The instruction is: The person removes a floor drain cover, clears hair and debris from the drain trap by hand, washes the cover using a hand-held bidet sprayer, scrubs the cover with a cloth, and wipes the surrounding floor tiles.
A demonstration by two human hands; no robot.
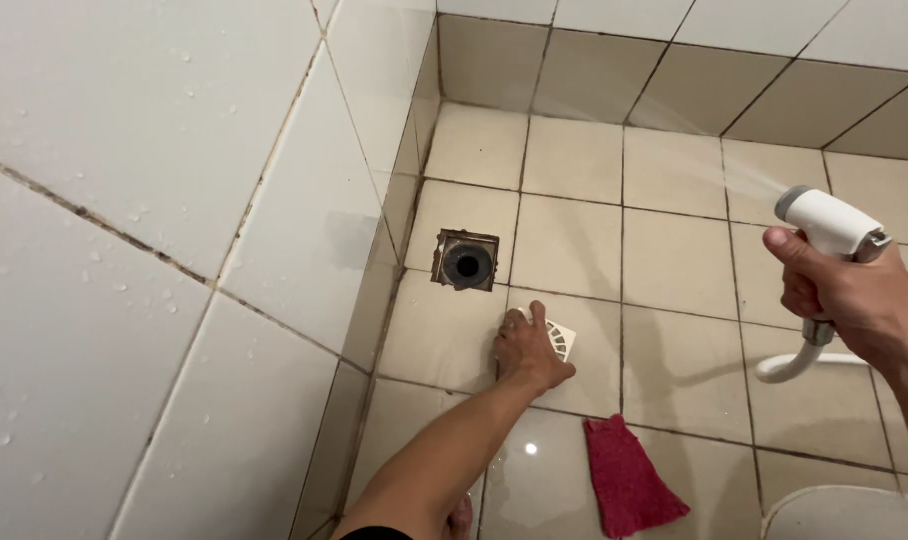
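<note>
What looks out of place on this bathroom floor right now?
The floor drain is open, a dark hole with no cover. Its white grate lies on the tile beside it, under the left hand. Dark grime lines the grout.

a view looked down into a tiled shower corner. the left hand [532,352] rested palm down on a square white plastic drain cover [560,339] lying on the wet beige tiled floor [674,262], just beside the open square metal drain hole [467,260] near the white tiled wall [154,200]. the right hand [844,292] gripped a white handheld spray nozzle [826,220] with a white hose [799,362] looping beneath, a fine spray leaving its head toward the upper left. a red cloth [627,478] lay on the floor near the left forearm.
</note>
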